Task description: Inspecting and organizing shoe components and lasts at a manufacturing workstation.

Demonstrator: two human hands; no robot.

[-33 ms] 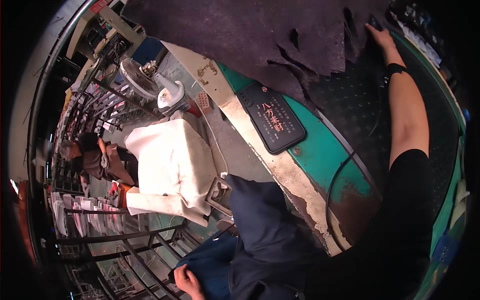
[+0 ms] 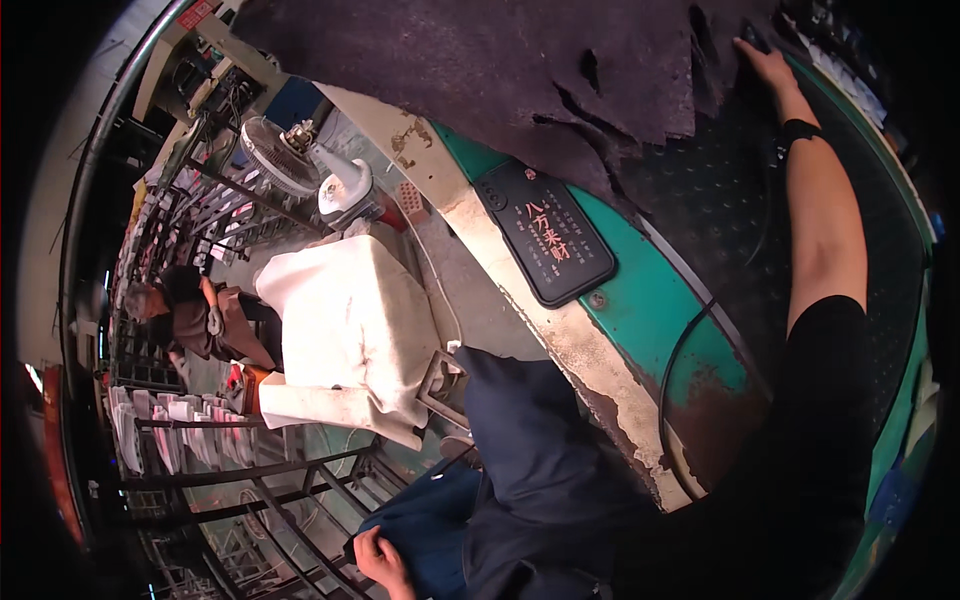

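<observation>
At the far left, past dark metal racks [image 2: 200,470] holding rows of pale flat pieces, another person [image 2: 195,315] in brown sits low among the shelving. Just right of that person stands a bulky form draped in white cloth [image 2: 350,330], and beyond it, farther off, a white electric fan [image 2: 300,160] on the floor.

Near the lower edge, the left hand [image 2: 380,562] rests on the dark blue trouser leg [image 2: 440,530]; its fingers [image 2: 362,548] are curled loosely together and hold nothing that can be seen.

To the right runs the green, rust-patched edge of the tabletop [image 2: 650,310]. A black phone [image 2: 548,240] lies flat on that green band, screen up, with red and pale marks on it. A thin black cable [image 2: 690,340] loops over the edge near a rusty patch.

Farther back, a large sheet of dark purplish-brown leather [image 2: 480,70] covers the tabletop, its near edge ragged with slits and a tear. Beside it lies a black dimpled mat [image 2: 700,200].

At the far right, the right arm stretches away in a black sleeve, a dark band at the wrist. The right hand [image 2: 765,68] lies palm down at the right edge of the leather sheet, fingers [image 2: 748,50] extended flat and close together, pressing on it rather than gripping.
</observation>
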